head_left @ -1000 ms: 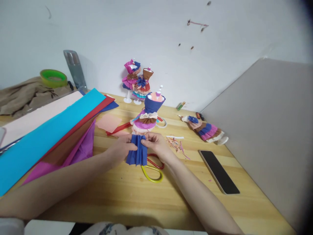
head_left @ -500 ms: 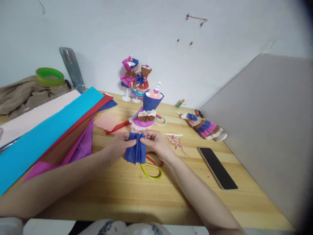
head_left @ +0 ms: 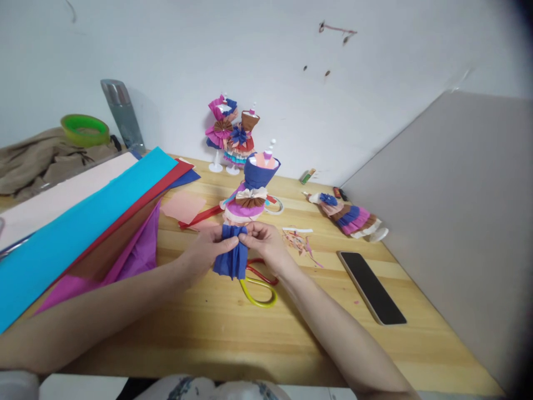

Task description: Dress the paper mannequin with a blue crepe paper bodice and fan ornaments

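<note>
A pleated piece of blue paper (head_left: 232,261) hangs between my two hands, over the table. My left hand (head_left: 205,251) pinches its upper part, the thumb lying across the folds. From the right, my right hand (head_left: 266,244) grips the top edge between thumb and fingers. The two thumb tips nearly meet. Just behind the paper stands a small dress form (head_left: 259,176) with a blue top, a brown and white fan at the waist and a purple and pink skirt. Scissors with red and yellow handles (head_left: 260,303) lie partly under the blue paper.
Coloured paper sheets (head_left: 104,208) cover the left side. Two dressed forms (head_left: 239,136) stand by the wall, and another (head_left: 350,216) lies at the right. A phone (head_left: 372,288), paper scraps (head_left: 298,241), a tape roll (head_left: 275,205) and a bottle (head_left: 122,114) are around.
My left thumb has moved right across the blue paper, closer to my right thumb. The folds at the top are drawn closer together.
</note>
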`<action>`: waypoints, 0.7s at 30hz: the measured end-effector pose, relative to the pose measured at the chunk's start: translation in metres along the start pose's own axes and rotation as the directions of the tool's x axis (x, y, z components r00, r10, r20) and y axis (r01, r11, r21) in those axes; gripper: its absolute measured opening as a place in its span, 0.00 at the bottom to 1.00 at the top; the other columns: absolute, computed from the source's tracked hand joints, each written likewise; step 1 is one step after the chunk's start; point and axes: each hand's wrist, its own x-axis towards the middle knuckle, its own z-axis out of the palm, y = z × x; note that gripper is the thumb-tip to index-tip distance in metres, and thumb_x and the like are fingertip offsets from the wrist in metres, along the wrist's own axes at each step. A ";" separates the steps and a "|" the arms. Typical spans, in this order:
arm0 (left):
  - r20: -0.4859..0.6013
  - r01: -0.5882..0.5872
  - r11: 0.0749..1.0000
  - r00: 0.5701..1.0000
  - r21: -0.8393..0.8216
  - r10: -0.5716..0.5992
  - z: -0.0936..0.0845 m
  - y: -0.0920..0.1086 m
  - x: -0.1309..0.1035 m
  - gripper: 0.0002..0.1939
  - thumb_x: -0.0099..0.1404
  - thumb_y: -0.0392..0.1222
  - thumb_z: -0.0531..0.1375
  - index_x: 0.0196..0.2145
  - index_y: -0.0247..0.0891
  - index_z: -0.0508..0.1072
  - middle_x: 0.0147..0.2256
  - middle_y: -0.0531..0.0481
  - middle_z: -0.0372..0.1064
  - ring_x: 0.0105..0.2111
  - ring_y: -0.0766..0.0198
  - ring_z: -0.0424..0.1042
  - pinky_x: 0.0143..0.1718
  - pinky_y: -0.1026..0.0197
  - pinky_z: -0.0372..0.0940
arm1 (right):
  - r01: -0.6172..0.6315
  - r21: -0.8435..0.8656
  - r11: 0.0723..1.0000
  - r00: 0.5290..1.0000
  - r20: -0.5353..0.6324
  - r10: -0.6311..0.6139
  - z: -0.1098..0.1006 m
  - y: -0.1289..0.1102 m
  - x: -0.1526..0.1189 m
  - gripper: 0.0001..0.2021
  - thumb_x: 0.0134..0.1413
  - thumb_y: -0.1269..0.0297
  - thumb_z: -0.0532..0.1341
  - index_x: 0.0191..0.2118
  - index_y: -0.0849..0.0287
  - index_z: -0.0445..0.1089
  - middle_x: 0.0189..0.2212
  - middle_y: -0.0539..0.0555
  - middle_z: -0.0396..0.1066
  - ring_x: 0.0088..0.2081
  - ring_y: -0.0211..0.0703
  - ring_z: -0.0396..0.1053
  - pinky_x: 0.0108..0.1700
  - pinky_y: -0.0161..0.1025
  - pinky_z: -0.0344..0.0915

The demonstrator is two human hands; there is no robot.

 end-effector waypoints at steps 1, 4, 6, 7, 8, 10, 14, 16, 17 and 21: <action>0.001 0.007 1.000 1.000 0.017 -0.007 -0.001 -0.001 0.001 0.26 0.48 0.53 0.74 0.38 0.31 0.76 0.29 0.46 0.77 0.26 0.60 0.76 0.28 0.62 0.69 | 0.001 -0.005 1.000 1.000 0.004 -0.001 0.000 0.000 0.000 0.19 0.30 0.53 0.76 0.22 0.59 0.68 0.17 0.44 0.65 0.20 0.31 0.58 0.26 0.33 0.56; 0.004 0.002 0.999 1.000 0.032 -0.002 -0.003 -0.003 0.001 0.26 0.47 0.54 0.74 0.35 0.31 0.76 0.29 0.44 0.78 0.27 0.58 0.77 0.30 0.60 0.69 | 0.008 -0.016 1.000 0.999 0.033 -0.008 0.000 -0.001 -0.001 0.19 0.31 0.54 0.75 0.22 0.59 0.68 0.18 0.45 0.65 0.21 0.32 0.59 0.27 0.33 0.57; 0.023 -0.007 1.000 1.000 0.010 0.006 -0.003 -0.001 0.000 0.24 0.48 0.53 0.74 0.34 0.31 0.75 0.29 0.44 0.78 0.28 0.57 0.78 0.32 0.58 0.70 | 0.020 -0.023 1.000 0.999 0.042 -0.019 -0.001 -0.002 -0.001 0.18 0.32 0.54 0.75 0.23 0.59 0.68 0.19 0.45 0.66 0.22 0.32 0.60 0.29 0.34 0.58; 0.035 -0.009 1.000 0.999 -0.003 0.009 -0.002 0.001 0.000 0.24 0.49 0.52 0.73 0.34 0.31 0.75 0.29 0.44 0.78 0.28 0.57 0.78 0.33 0.58 0.71 | 0.027 -0.025 0.999 0.999 0.040 -0.026 -0.001 -0.002 -0.001 0.18 0.32 0.55 0.75 0.23 0.59 0.69 0.20 0.45 0.66 0.22 0.32 0.60 0.29 0.34 0.58; 0.041 -0.010 1.000 0.999 -0.010 0.010 -0.002 0.002 -0.001 0.23 0.49 0.52 0.73 0.33 0.31 0.74 0.28 0.44 0.78 0.27 0.57 0.78 0.33 0.57 0.71 | 0.034 -0.024 0.999 0.999 0.035 -0.033 -0.001 -0.003 -0.001 0.18 0.32 0.55 0.75 0.23 0.59 0.69 0.20 0.46 0.66 0.23 0.32 0.60 0.29 0.34 0.58; 0.040 -0.017 1.000 0.999 -0.003 0.018 -0.001 0.004 -0.002 0.22 0.49 0.52 0.73 0.32 0.31 0.74 0.27 0.45 0.77 0.26 0.58 0.77 0.31 0.58 0.70 | 0.044 -0.025 0.999 0.999 0.020 -0.044 0.000 -0.002 -0.001 0.18 0.32 0.54 0.75 0.23 0.59 0.68 0.20 0.46 0.66 0.22 0.32 0.60 0.29 0.34 0.58; 0.046 -0.025 0.999 0.999 0.049 0.023 -0.002 0.005 -0.001 0.22 0.51 0.53 0.72 0.32 0.31 0.74 0.25 0.45 0.77 0.21 0.61 0.74 0.24 0.63 0.66 | 0.052 -0.037 0.998 0.999 0.016 -0.052 0.002 -0.002 -0.002 0.20 0.32 0.52 0.75 0.22 0.58 0.68 0.19 0.45 0.66 0.22 0.32 0.59 0.27 0.33 0.57; 0.036 -0.022 0.999 0.999 0.033 0.021 -0.003 0.003 0.001 0.22 0.51 0.53 0.72 0.32 0.31 0.74 0.24 0.46 0.76 0.20 0.62 0.74 0.23 0.63 0.66 | 0.048 -0.040 0.998 0.999 0.025 -0.047 0.002 -0.003 -0.003 0.20 0.31 0.51 0.76 0.22 0.58 0.68 0.19 0.45 0.66 0.22 0.32 0.59 0.28 0.34 0.58; 0.033 -0.017 1.000 0.999 0.016 0.016 -0.003 0.002 0.001 0.22 0.51 0.52 0.72 0.33 0.31 0.74 0.25 0.45 0.77 0.22 0.61 0.75 0.25 0.63 0.67 | 0.045 -0.040 0.998 0.999 0.030 -0.044 0.002 -0.003 -0.003 0.20 0.31 0.51 0.75 0.22 0.58 0.68 0.19 0.45 0.66 0.22 0.32 0.59 0.28 0.34 0.58; 0.044 0.027 0.999 0.999 -0.043 -0.025 -0.004 -0.001 0.002 0.23 0.50 0.50 0.73 0.36 0.30 0.75 0.29 0.44 0.78 0.29 0.57 0.78 0.32 0.59 0.71 | 0.038 -0.049 0.998 0.999 0.026 -0.037 0.002 -0.003 -0.003 0.20 0.32 0.52 0.75 0.21 0.58 0.67 0.18 0.44 0.63 0.21 0.31 0.57 0.27 0.34 0.57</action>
